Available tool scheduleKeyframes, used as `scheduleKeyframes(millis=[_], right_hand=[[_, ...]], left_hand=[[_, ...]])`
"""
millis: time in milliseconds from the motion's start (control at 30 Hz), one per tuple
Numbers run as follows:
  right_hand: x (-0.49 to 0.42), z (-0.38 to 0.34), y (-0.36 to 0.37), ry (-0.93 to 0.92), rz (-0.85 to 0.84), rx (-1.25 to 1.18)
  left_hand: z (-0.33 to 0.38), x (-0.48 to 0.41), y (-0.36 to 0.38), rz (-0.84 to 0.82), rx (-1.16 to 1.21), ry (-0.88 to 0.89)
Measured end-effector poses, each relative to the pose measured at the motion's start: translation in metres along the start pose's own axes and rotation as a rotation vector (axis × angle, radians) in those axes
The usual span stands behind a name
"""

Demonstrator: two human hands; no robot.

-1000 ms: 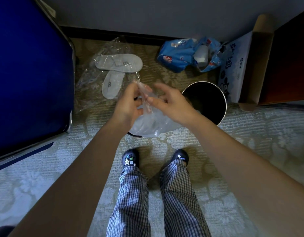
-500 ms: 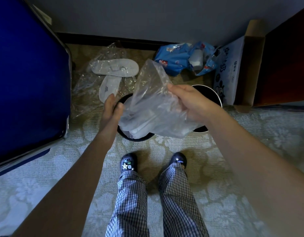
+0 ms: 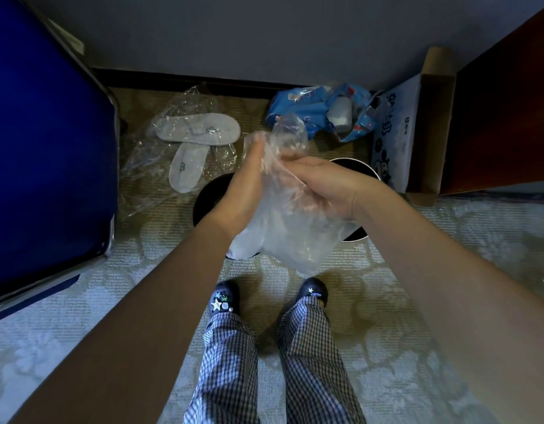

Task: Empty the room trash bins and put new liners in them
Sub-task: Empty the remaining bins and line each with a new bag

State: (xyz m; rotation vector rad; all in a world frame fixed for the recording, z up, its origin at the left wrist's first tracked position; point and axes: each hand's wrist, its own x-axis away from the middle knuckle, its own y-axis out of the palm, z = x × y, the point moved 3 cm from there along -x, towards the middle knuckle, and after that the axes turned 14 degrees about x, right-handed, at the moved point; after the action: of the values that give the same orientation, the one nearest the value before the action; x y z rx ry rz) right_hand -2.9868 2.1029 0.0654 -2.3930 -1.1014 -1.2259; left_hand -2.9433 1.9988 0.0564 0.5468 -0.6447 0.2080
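Hands: both up in front and close together, left hand [image 3: 249, 191] and right hand [image 3: 325, 185] working a clear liner [image 3: 295, 240] between them.
Left hand: palm flat against the film, fingertips veiled by plastic. Pinching or only pressing, I cannot tell.
Right hand: fingers curled over the upper part, gripping a bunch of it.
Liner: crumpled, sagging below both hands, mouth not yet opened.
Bin [image 3: 208, 195]: black and round, directly beneath the hands, with no film over its rim. The little of the inside that shows looks dark and bare.
Done, by my read: this bin looks emptied.
Left to do: open the mouth, drop it in, fold it over the rim. Other bins are not in view.
Beyond the hands: wrapped slippers [image 3: 197, 139] past the left, blue wrappers [image 3: 322, 108] past the right, both on the floor [image 3: 448, 270]. They may be rubbish to collect, hard to say.
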Motion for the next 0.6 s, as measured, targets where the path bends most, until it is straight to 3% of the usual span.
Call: scheduleKeyframes(millis=[133, 267, 433, 533, 600], right_hand=[[-0.004, -0.002, 0.001, -0.021, 0.058, 0.130], [-0.010, -0.012, -0.002, -0.255, 0.219, 0.290], [-0.020, -0.018, -0.001, -0.444, 0.522, 0.501], [-0.012, -0.014, -0.012, -0.443, 0.633, 0.465], [-0.002, -0.001, -0.024, -0.380, 0.544, 0.336]], left_hand=[[-0.013, 0.008, 0.007, -0.066, 0.150, -0.027], [-0.035, 0.014, -0.004, -0.071, -0.038, -0.123], [-0.037, 0.018, 0.003, -0.256, -0.335, -0.142], [-0.027, 0.018, 0.003, -0.130, -0.278, -0.054], [-0.025, 0.013, -0.007, 0.044, -0.209, -0.025]])
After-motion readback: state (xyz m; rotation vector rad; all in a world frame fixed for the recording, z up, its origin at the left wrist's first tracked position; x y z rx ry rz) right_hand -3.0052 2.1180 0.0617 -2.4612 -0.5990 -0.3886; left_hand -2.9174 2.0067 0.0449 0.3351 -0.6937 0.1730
